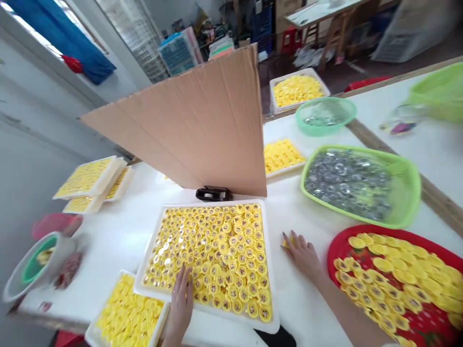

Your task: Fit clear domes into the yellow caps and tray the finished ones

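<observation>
A white tray (274,289) holds many small round yellow pieces (231,277), each with a small printed picture in its middle. My left hand (182,299) lies over the tray's near edge, its fingers stretched out onto the pieces. I see nothing gripped in it. Right of the tray, my right hand (302,253) is low over the white table, with a yellow piece (287,242) at its fingertips, partly hidden by the fingers. Beside that forearm is a red tray (336,241) with printed yellow pieces on its left side and plain-looking ones on its right.
A green basket (405,183) of clear domed pieces and a mint bowl (314,127) stand at right. Behind the tray are a cardboard sheet (217,125) and a black tape dispenser (213,193). Another yellow-filled tray (94,335) is front left; stacked trays (104,180) stand farther back.
</observation>
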Demonstrator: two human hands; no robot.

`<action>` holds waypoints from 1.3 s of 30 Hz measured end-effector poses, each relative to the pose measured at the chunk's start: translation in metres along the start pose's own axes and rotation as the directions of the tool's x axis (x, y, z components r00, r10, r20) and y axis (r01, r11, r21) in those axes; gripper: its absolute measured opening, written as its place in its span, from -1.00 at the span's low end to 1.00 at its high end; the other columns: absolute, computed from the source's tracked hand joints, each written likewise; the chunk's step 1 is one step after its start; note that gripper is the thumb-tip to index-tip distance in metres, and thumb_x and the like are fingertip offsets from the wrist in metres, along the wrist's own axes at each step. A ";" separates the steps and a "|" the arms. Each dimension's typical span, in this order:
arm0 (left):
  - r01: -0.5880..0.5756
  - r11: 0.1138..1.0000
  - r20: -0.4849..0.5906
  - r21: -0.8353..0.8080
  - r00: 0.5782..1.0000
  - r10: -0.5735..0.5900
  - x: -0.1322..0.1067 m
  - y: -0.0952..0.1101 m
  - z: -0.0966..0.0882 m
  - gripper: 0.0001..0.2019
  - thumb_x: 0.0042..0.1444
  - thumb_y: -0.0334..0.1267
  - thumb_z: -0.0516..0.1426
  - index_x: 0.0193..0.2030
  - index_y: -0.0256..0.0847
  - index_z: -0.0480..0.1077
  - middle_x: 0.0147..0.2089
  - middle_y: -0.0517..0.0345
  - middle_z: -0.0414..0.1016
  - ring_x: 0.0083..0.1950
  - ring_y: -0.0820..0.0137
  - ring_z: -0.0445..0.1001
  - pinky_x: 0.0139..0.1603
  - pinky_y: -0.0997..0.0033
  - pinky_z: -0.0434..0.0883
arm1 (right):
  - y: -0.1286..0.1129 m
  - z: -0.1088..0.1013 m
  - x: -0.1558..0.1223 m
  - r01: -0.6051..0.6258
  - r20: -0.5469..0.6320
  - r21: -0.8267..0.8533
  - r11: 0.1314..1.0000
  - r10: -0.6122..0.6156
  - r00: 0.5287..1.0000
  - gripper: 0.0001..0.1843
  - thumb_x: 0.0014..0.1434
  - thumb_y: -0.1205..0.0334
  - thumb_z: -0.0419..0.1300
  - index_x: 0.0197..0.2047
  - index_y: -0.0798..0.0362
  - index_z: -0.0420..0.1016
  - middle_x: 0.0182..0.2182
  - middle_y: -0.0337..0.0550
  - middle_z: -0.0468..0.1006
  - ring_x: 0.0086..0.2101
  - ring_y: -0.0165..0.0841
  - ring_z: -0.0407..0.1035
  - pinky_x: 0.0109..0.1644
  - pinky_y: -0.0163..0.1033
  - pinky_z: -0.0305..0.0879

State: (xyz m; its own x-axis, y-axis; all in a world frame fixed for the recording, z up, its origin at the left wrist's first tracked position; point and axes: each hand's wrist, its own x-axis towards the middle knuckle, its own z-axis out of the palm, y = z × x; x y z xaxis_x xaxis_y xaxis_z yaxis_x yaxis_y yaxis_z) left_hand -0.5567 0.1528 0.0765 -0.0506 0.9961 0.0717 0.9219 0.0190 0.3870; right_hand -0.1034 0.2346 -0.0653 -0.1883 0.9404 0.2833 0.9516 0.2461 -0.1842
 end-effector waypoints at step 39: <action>0.185 0.747 -0.067 -0.638 0.954 -0.293 0.060 0.014 -0.047 -0.64 0.34 -0.07 -0.08 0.16 -0.09 0.31 0.21 -0.07 0.41 0.24 0.18 0.36 0.18 0.09 0.36 | -0.231 -0.079 0.241 0.747 0.286 0.277 0.604 -0.794 0.536 -0.62 0.29 0.06 0.17 0.10 0.06 0.39 0.10 -0.03 0.41 0.01 -0.18 0.39 -0.01 0.01 0.42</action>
State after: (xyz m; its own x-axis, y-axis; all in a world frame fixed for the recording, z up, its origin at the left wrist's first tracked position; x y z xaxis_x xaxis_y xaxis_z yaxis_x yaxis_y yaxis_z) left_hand -0.5647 0.2085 0.1295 -0.3437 0.9389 0.0163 0.4344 0.1436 0.8892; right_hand -0.3493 0.3854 0.1202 -0.9263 0.3758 0.0288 0.3668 0.9165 -0.1599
